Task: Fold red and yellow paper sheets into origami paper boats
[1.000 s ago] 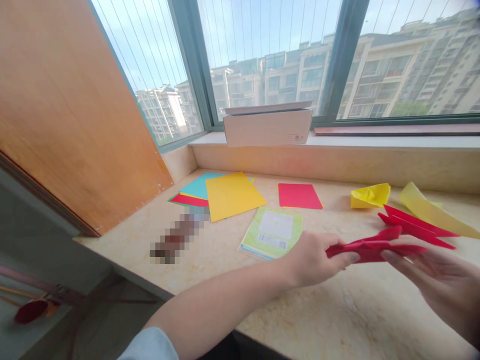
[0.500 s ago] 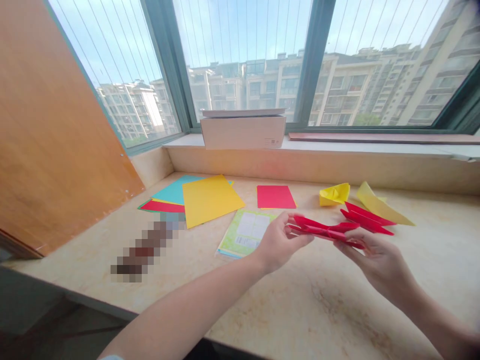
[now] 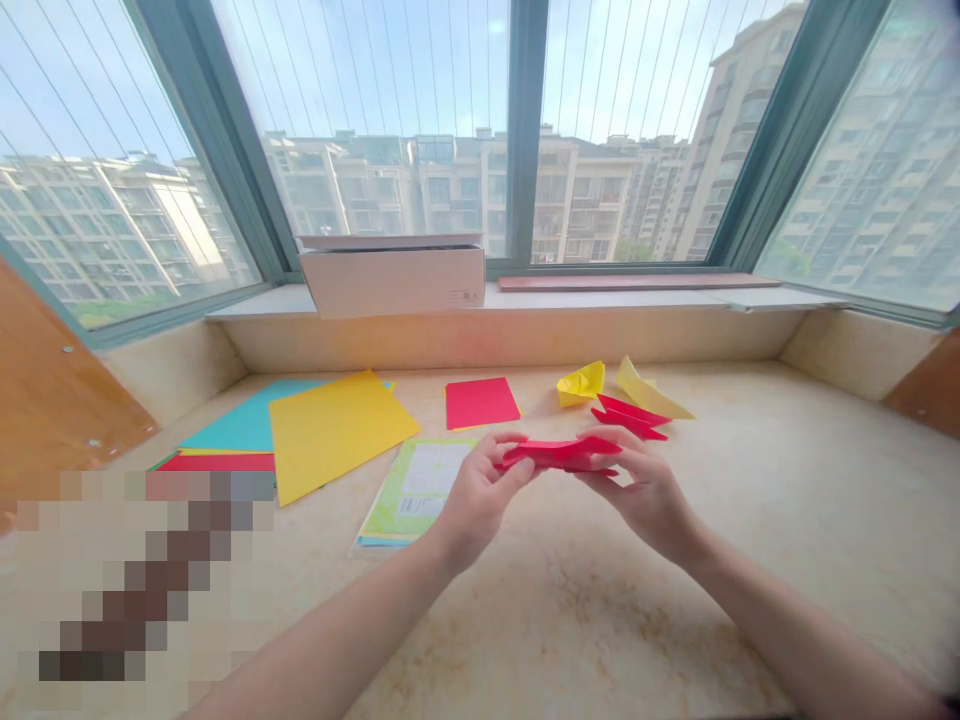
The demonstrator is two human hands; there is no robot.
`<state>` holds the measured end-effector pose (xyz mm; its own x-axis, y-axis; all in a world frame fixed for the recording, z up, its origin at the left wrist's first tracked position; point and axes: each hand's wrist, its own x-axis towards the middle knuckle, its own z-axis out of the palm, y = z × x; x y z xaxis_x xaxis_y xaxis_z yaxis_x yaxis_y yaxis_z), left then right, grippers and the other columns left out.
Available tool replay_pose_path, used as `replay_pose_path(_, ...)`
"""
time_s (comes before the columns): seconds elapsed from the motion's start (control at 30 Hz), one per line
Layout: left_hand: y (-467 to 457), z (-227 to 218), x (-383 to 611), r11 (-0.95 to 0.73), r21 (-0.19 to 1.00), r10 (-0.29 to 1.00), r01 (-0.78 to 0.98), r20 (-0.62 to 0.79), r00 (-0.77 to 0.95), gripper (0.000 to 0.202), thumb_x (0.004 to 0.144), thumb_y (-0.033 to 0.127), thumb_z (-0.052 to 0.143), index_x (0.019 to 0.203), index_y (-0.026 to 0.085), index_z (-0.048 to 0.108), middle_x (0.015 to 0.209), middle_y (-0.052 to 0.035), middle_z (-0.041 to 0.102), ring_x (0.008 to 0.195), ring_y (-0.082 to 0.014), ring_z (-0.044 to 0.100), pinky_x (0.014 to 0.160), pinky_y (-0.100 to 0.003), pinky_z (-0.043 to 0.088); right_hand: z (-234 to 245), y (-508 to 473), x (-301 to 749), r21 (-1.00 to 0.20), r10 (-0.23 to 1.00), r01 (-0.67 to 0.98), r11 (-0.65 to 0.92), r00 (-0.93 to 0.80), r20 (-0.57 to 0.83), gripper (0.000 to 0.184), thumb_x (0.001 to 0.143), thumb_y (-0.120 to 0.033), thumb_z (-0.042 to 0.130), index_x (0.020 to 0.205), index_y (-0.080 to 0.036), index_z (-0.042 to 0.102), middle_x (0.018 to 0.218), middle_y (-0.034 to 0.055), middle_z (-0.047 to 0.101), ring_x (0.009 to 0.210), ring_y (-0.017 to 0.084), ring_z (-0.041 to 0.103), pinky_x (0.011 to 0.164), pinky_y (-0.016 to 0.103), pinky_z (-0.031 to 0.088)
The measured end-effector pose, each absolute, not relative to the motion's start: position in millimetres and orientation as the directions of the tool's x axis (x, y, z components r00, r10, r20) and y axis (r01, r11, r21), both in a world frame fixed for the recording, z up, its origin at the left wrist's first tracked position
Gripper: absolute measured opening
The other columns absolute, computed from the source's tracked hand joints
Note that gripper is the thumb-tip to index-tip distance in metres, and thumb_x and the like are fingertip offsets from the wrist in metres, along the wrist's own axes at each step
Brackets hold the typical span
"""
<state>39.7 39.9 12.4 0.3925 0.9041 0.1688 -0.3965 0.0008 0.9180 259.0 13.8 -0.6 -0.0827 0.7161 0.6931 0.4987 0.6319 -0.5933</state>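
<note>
Held up between both hands is a folded red paper piece, its layers stacked lengthwise. My left hand pinches its left end, thumb in front. At the other end my right hand grips it, with the fingers partly behind the paper. Just beyond the right hand lies another folded red paper piece with pointed ends. A folded yellow paper boat shape sits behind it, beside a pale yellow folded paper. Left of my left hand is a green packet of paper.
A square red sheet lies toward the back. Large yellow and blue sheets overlap at the left. A white box stands on the window sill. A pixelated area covers the lower left.
The view has swung right, so everything on the counter appears further left. The red piece in my hands has turned, showing a flatter side; both hands still hold it.
</note>
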Motion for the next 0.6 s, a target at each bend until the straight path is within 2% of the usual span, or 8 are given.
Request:
replay_pose_path(0.13,39.3,14.9,38.5,-0.044,0.945,0.912,-0.325,0.171,0.374,0.048,0.085,0.036,0.081,0.122,0.019,0.055,0.112,-0.0072,0.075,0.105,-0.0225,0.072,0.101,-0.038,0.051,5.9,10.8,260.2,-0.633,0.761,0.466,0.618,-0.152,0.630,0.018,0.094,-0.035,0.069,0.108,-0.025,0.077,0.115,0.0093,0.072,0.108,0.028,0.066,0.091,0.043,0.057)
replay_pose_path(0.27,38.4,17.3,37.6,-0.113,0.965,0.913,-0.237,0.195,0.359,0.050,0.085,0.039,0.079,0.123,0.019,0.055,0.112,-0.0066,0.073,0.083,-0.0155,0.072,0.081,-0.030,0.055,9.7,7.2,259.7,-0.789,0.862,0.351,0.505,-0.256,0.438,0.032,0.099,-0.046,0.060,0.114,-0.022,0.075,0.106,0.0084,0.074,0.095,0.025,0.068,0.082,0.037,0.056)
replay_pose_path(0.4,37.5,16.2,37.8,-0.142,0.966,0.895,-0.216,0.218,0.389,0.047,0.085,0.038,0.079,0.119,0.017,0.055,0.106,-0.0060,0.072,0.074,-0.0121,0.068,0.074,-0.027,0.054,6.2,8.2,256.5,-0.889,0.912,0.236,0.394,-0.225,0.344,0.037,0.099,-0.052,0.059,0.106,-0.019,0.075,0.097,0.0075,0.074,0.089,0.023,0.066,0.074,0.032,0.053)
replay_pose_path(0.5,36.9,15.0,38.4,-0.141,0.961,0.893,-0.239,0.228,0.389,0.049,0.085,0.037,0.080,0.121,0.018,0.053,0.096,-0.0036,0.072,0.074,-0.0125,0.066,0.073,-0.027,0.053,4.2,9.9,254.2,-0.915,0.926,0.190,0.356,-0.204,0.318,0.039,0.097,-0.054,0.060,0.098,-0.017,0.074,0.090,0.0069,0.073,0.078,0.020,0.064,0.065,0.029,0.050)
replay_pose_path(0.6,36.9,15.5,38.4,-0.145,0.961,0.897,-0.237,0.229,0.378,0.052,0.084,0.036,0.080,0.124,0.018,0.051,0.087,-0.0016,0.072,0.074,-0.0129,0.065,0.072,-0.026,0.051,5.7,9.9,253.1,-0.929,0.928,0.143,0.340,-0.209,0.308,0.039,0.096,-0.055,0.062,0.099,-0.018,0.075,0.089,0.0062,0.073,0.075,0.019,0.064,0.063,0.029,0.049)
